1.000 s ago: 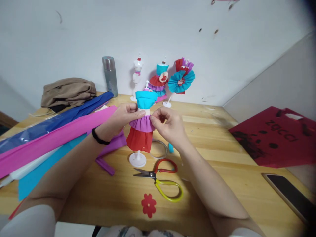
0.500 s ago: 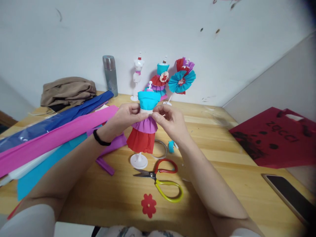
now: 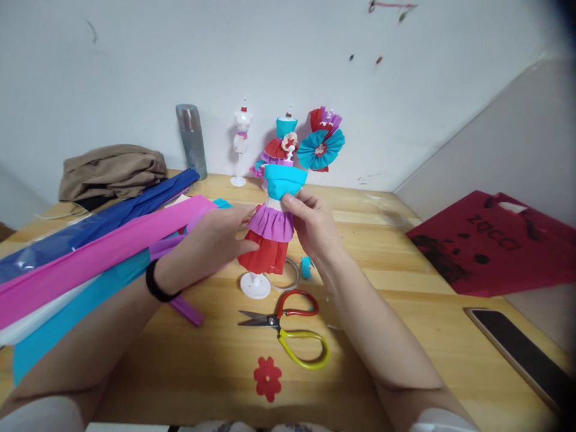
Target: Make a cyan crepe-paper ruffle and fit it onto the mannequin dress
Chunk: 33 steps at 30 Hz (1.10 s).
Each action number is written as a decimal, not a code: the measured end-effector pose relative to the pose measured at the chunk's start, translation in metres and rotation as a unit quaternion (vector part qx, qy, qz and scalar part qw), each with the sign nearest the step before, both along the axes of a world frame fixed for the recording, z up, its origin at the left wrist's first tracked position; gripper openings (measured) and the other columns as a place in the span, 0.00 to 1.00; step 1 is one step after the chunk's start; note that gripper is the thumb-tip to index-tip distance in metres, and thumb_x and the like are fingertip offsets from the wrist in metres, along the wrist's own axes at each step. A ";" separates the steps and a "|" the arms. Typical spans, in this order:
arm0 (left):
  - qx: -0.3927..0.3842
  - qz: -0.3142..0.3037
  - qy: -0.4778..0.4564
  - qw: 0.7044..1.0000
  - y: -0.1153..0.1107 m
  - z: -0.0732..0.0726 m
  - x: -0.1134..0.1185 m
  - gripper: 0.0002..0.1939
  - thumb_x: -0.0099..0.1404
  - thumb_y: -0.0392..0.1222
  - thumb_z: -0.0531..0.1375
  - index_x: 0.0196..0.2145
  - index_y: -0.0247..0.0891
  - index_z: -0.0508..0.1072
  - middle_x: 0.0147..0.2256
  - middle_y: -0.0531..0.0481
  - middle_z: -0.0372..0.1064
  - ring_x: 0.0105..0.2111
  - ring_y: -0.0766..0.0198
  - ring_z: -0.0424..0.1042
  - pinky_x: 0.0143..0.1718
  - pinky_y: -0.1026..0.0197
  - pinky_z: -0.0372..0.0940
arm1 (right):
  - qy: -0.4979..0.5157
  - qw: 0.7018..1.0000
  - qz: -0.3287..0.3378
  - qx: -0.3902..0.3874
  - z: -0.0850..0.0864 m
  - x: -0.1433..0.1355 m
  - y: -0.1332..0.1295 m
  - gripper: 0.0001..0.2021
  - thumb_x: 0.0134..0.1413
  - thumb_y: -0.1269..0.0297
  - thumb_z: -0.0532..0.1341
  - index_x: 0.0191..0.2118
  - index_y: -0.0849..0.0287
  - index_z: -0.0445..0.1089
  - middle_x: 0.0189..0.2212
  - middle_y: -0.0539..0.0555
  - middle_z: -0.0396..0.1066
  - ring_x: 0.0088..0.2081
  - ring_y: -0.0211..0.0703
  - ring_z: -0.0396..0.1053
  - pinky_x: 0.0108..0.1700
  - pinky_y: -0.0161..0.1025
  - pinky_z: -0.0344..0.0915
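Note:
A miniature dress form (image 3: pixel 284 182) on a white round base wears a turquoise crepe-paper top, a white waistband, a purple ruffle and a red lower skirt. It leans slightly to the right. My right hand (image 3: pixel 315 225) grips it at the waist, thumb in front on the white band. My left hand (image 3: pixel 216 237) is at the left side of the skirt, thumb apart from the fingers; some fingertips are hidden by the ruffle. Below lie open scissors (image 3: pixel 271 322) with red and yellow handles, and a red flower cutout (image 3: pixel 267 379).
Crepe-paper strips (image 3: pixel 112 243) fill the left side, near a brown cloth (image 3: pixel 112 171) and a flask (image 3: pixel 191 141). Along the wall stand a bare dress form (image 3: pixel 242 141) and dressed ones (image 3: pixel 321 149). Tape rolls (image 3: pixel 306 267), a red bag (image 3: pixel 472 240) and a phone (image 3: pixel 513 354) are farther right.
My left hand has let go of the waist and moved down and left beside the skirt. The dress form now leans to the right in my right hand. The view has shifted slightly.

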<state>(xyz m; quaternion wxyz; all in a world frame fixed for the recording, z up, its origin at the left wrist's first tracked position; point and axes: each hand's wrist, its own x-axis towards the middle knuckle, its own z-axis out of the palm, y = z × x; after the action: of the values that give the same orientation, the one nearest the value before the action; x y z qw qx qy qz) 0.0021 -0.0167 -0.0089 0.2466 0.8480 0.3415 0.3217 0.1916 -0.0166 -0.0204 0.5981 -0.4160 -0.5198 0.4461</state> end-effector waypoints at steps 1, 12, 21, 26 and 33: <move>0.090 0.051 0.064 0.993 -0.004 0.000 0.000 0.13 0.56 0.34 0.65 0.41 0.38 0.75 0.39 0.46 0.76 0.38 0.55 0.74 0.39 0.57 0.65 | 0.005 1.000 -0.003 0.000 0.000 0.000 0.000 0.14 0.41 0.50 0.68 0.27 0.54 0.69 0.25 0.49 0.66 0.27 0.41 0.63 0.34 0.42 0.63; 0.537 0.099 0.095 0.832 -0.008 -0.027 0.013 0.15 0.70 0.29 0.51 0.40 0.42 0.76 0.30 0.47 0.74 0.30 0.60 0.71 0.32 0.57 0.65 | 0.028 0.999 -0.025 0.004 0.000 0.002 0.001 0.17 0.40 0.51 0.70 0.22 0.55 0.64 0.21 0.47 0.60 0.23 0.37 0.55 0.28 0.39 0.55; 0.635 0.105 0.052 0.763 -0.006 -0.028 0.013 0.10 0.67 0.27 0.56 0.34 0.37 0.73 0.26 0.50 0.73 0.27 0.62 0.70 0.28 0.60 0.65 | 0.081 0.997 -0.016 0.002 0.000 0.001 -0.001 0.13 0.38 0.57 0.72 0.22 0.56 0.69 0.22 0.47 0.65 0.25 0.36 0.60 0.30 0.38 0.59; 0.637 0.094 0.048 0.763 -0.004 -0.030 0.015 0.08 0.68 0.26 0.55 0.35 0.34 0.71 0.25 0.51 0.71 0.26 0.63 0.69 0.26 0.59 0.64 | 0.106 0.994 -0.018 -0.003 0.000 0.000 -0.001 0.13 0.36 0.58 0.74 0.21 0.57 0.70 0.21 0.47 0.65 0.25 0.35 0.60 0.30 0.37 0.58; 0.639 0.086 0.057 0.762 -0.003 -0.032 0.017 0.09 0.68 0.26 0.55 0.31 0.34 0.71 0.24 0.50 0.70 0.25 0.63 0.68 0.24 0.59 0.62 | 0.093 0.995 -0.022 -0.007 -0.002 0.000 -0.001 0.14 0.36 0.58 0.74 0.20 0.56 0.68 0.21 0.46 0.64 0.25 0.36 0.59 0.30 0.38 0.57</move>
<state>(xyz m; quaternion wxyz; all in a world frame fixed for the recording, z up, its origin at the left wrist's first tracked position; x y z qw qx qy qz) 0.0188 -0.0199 -0.0406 -0.4012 0.7928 0.1411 0.4367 0.1912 -0.0173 -0.0226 0.6507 -0.3883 -0.4498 0.4729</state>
